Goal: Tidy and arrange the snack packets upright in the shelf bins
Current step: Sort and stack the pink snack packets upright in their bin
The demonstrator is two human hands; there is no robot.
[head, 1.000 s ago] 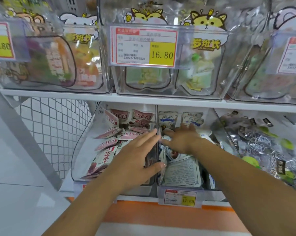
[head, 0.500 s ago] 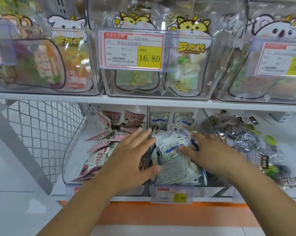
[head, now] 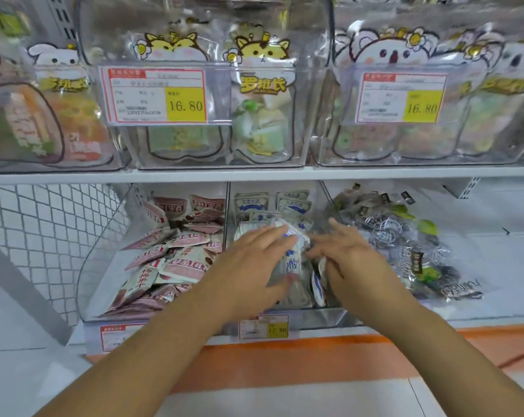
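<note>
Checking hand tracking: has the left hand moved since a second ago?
Yes. The left hand went right across the clear divider, from the pink packets to over the blue-and-white packets.

I see white-and-blue packets (head: 295, 261) heaped loosely in the middle bin (head: 324, 319), with a few upright at its back. Pink packets (head: 179, 263) lie jumbled flat in the left bin (head: 101, 266). Dark packets (head: 405, 245) are piled to the right.
</note>
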